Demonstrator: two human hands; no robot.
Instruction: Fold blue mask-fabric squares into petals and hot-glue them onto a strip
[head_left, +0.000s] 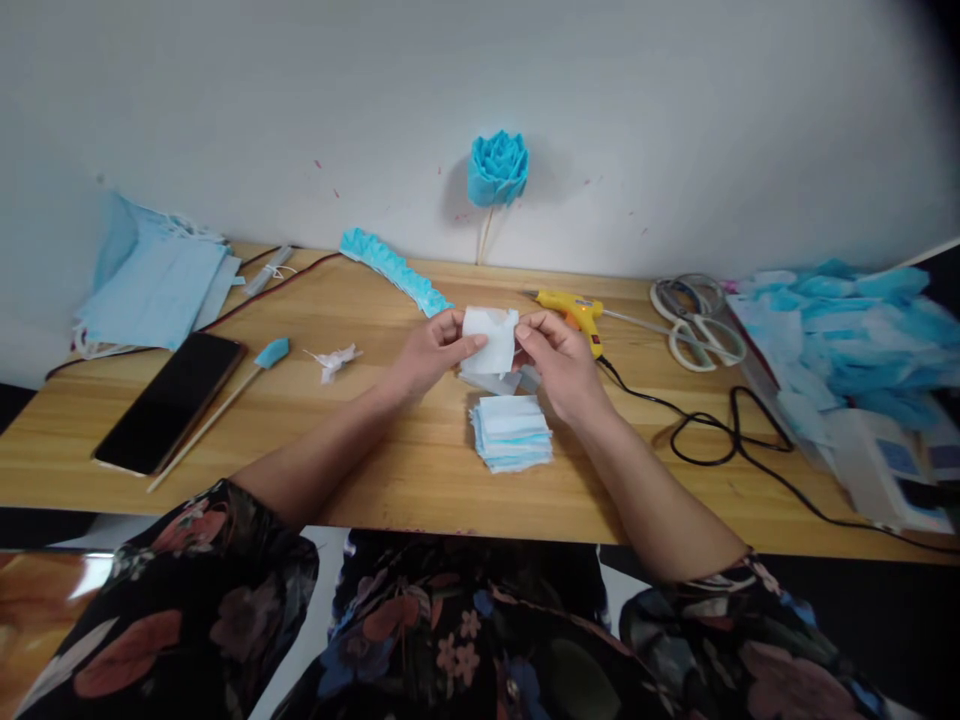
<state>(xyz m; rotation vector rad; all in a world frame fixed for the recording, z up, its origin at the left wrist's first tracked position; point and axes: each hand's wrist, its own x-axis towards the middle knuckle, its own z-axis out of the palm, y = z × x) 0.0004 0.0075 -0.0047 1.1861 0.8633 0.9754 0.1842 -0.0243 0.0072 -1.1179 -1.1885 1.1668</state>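
A small white square of mask fabric (490,338) is held up between my two hands above the middle of the table. My left hand (435,352) pinches its left edge, thumb across the front. At the opposite edge, my right hand (553,362) grips it between thumb and fingers. Below lies a stack of cut white and pale blue squares (511,432). Some thin whitish pieces (491,382) rest just behind that stack. A row of pleated blue petals (391,268) stretches away behind my left hand. Beyond my right hand sits a yellow glue gun (574,312).
A blue fabric rose (499,170) on a stick leans at the wall. Left are face masks (154,275), a phone (171,402), a blue-tipped stick (210,425) and a white scrap (334,362). Right are scissors (697,335), a black cord (697,460) and heaped blue pieces (847,335).
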